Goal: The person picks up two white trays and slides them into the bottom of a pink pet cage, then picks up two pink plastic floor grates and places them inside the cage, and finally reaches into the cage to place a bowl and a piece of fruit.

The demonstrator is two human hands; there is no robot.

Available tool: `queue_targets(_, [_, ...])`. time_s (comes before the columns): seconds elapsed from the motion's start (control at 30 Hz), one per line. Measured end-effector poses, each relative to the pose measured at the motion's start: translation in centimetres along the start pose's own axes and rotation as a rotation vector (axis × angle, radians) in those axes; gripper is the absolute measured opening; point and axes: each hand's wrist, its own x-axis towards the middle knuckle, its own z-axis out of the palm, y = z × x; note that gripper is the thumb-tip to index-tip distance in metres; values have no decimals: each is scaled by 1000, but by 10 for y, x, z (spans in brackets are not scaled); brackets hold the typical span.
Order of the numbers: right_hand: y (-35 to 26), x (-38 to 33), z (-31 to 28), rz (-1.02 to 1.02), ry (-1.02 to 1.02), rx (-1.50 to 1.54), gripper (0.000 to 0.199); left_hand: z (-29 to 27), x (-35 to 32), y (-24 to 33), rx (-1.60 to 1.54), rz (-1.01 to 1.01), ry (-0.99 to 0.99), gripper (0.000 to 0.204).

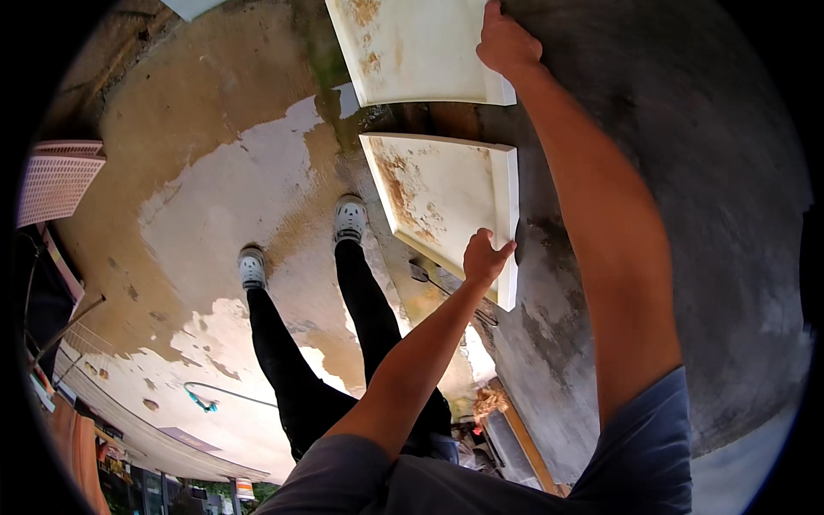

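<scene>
Two white shallow rectangular trays, both smeared with brown dirt, stand beside a grey wall. My left hand [487, 257] is closed on the raised rim of the nearer tray [442, 184], with its thumb along the edge. Farther off, my right hand [508, 41] grips the rim of the other tray [421, 51], which runs out of the picture at the top. A narrow dark gap separates the two trays. Part of the right hand's fingers is hidden behind the rim.
The grey wall [678, 172] rises along the right. Wet, stained concrete floor [189, 232] lies under my white clogs [349, 219]. Pink perforated plastic panels [62, 178] stand at the left. A teal hose [206, 403] trails behind my legs, and a wooden board [525, 438] leans near the wall.
</scene>
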Motion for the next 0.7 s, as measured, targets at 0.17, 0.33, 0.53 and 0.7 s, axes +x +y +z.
queue_targets(0.17, [10, -1, 9, -33, 91, 17, 68, 4, 6, 13, 17, 35, -10, 52])
queue_targets(0.33, [6, -6, 7, -81, 103, -7, 67, -16, 7, -3, -224, 147, -22, 47])
queue_targets(0.53, [25, 4, 24, -37, 124, 63, 66, -143, -11, 22, -730, 147, -132, 27])
queue_targets(0.7, [8, -5, 11, -2, 71, 120, 70, -219, -32, 19, -792, -4, -25, 32])
